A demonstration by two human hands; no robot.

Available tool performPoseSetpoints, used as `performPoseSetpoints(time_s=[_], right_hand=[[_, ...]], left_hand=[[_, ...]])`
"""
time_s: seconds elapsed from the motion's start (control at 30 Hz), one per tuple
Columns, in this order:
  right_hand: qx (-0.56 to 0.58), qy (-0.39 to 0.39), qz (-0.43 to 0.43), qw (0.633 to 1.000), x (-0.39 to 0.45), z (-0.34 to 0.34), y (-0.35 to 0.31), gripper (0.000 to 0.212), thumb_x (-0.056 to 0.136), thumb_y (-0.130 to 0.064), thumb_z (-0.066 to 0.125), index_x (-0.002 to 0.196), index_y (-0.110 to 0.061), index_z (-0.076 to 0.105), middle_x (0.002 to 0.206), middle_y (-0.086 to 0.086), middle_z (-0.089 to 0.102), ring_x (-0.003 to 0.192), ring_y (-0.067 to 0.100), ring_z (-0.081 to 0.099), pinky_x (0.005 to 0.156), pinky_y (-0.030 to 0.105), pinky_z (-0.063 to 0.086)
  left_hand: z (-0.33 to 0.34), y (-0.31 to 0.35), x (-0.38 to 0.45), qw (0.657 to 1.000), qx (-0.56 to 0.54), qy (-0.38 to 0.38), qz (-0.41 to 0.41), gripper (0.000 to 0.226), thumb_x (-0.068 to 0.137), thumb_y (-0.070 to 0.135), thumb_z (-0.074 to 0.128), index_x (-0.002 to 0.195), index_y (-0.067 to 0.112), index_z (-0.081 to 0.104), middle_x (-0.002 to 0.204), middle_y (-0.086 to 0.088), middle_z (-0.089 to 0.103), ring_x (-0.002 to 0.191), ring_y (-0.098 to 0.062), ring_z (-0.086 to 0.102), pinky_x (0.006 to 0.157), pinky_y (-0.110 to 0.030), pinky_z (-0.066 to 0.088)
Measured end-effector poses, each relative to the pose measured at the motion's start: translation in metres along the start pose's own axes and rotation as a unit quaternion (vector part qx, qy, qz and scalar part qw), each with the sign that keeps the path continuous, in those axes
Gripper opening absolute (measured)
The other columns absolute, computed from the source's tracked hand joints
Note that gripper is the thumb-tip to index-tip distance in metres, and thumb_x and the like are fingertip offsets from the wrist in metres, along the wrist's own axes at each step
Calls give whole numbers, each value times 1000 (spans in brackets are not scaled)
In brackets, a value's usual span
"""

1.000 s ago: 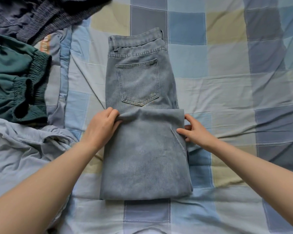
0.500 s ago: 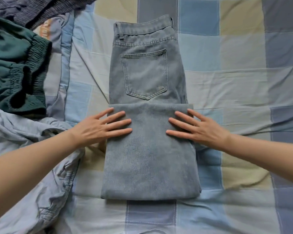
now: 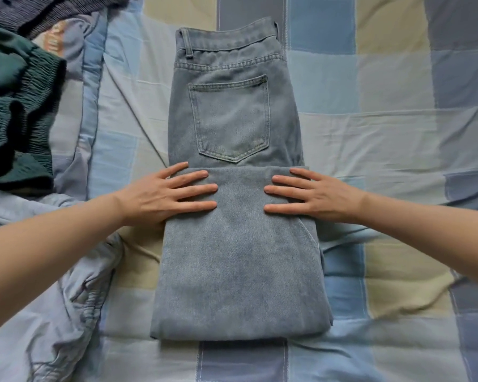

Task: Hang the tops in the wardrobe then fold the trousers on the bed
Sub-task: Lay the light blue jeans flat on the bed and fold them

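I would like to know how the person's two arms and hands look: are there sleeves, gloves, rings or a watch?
Both forearms are bare as far as the picture shows; no sleeve edge is in view. The left hand and the right hand wear no gloves. No ring, watch or bracelet shows on the fingers or wrists. The fingernails are short and appear unpainted. No markings are visible.

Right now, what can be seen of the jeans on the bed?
The jeans are light blue, faded denim, lying flat on the checked bedsheet, waistband at the far end with a belt loop and one back pocket showing. The legs are folded up over the seat, their edge just below the pocket. The left hand and right hand press flat on that folded layer, fingers straight.
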State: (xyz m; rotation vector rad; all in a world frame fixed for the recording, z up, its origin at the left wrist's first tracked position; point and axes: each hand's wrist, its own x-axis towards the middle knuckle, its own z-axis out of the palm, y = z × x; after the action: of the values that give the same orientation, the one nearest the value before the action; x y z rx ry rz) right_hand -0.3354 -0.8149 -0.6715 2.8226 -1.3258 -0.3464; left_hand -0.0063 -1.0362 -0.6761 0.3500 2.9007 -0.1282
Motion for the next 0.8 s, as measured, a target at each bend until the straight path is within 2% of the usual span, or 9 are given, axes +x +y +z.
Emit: performPoseSetpoints(time_s=[0.23, 0.37, 0.47, 0.53, 0.57, 0.6, 0.67, 0.73, 0.8], right_hand=[[56, -62, 30, 996, -14, -34, -19, 57, 96, -17, 28, 150, -35, 26, 154, 3, 32, 143, 28, 28, 113, 48, 25], [304, -155, 54, 938, -20, -65, -30, 66, 87, -21, 27, 150, -40, 16, 156, -8, 26, 146, 11, 17, 118, 28, 9], [597, -133, 146, 778, -18, -100, -20, 46, 96, -14, 51, 141, -20, 41, 137, -21, 50, 127, -7, 43, 108, 14, 30], [653, -81, 341, 671, -7, -114, -10, 21, 93, 8, 49, 108, -1, 60, 100, -13, 68, 96, -9, 60, 96, 21, 44], [601, -70, 487, 630, 1, -114, -5, 27, 87, 22, 44, 86, 0, 59, 85, 1, 64, 89, 4, 63, 93, 32, 46], [587, -67, 568, 573, 5, -106, -2, 19, 86, 21, 44, 80, 6, 54, 86, 12, 60, 92, 19, 61, 89, 41, 47], [691, 9, 564, 452, 17, -104, 4, 21, 100, -24, 44, 103, -10, 60, 107, 10, 64, 99, 28, 61, 81, 42, 51], [709, 69, 575, 401, 24, -92, 10, 40, 98, -49, 38, 118, -19, 55, 117, 3, 62, 101, 22, 61, 82, 37, 53], [663, 91, 600, 438, 32, -79, 9, 38, 98, -42, 46, 121, -14, 52, 107, 0, 59, 88, 13, 59, 71, 25, 50]], left_hand=[[-25, 41, -14, 994, -96, -46, -36, 75, 81, 54, 56, 149, 28, 37, 157, -4, 33, 145, -35, 26, 113, -63, 20], [-52, 66, -17, 948, -303, -25, -90, 55, 85, 37, 53, 139, 39, 47, 150, 16, 42, 146, -10, 25, 119, -46, 18], [-79, 66, -21, 746, -628, -31, -217, 30, 86, 26, 64, 116, 26, 66, 122, 20, 66, 121, 7, 53, 108, -28, 39], [-87, 52, -21, 640, -686, 27, -345, 15, 84, 22, 70, 99, 21, 68, 96, 19, 73, 90, 11, 64, 94, -34, 53], [-89, 45, -20, 577, -705, 60, -408, 19, 80, 31, 73, 96, 22, 66, 93, 17, 72, 85, 9, 66, 89, -40, 56], [-89, 40, -15, 497, -734, 96, -453, 30, 77, 41, 75, 98, 21, 65, 97, 13, 71, 87, 2, 68, 84, -44, 58], [-84, 36, 1, 350, -752, 182, -529, 42, 81, 49, 69, 105, 16, 63, 102, 1, 69, 91, -15, 67, 73, -43, 58], [-72, 37, 18, 317, -694, 229, -605, 41, 88, 41, 67, 113, 10, 60, 103, -8, 67, 93, -21, 63, 67, -37, 55], [-54, 47, 25, 349, -631, 223, -656, 52, 87, 36, 70, 120, -3, 58, 115, -22, 65, 104, -31, 64, 77, -45, 52]])
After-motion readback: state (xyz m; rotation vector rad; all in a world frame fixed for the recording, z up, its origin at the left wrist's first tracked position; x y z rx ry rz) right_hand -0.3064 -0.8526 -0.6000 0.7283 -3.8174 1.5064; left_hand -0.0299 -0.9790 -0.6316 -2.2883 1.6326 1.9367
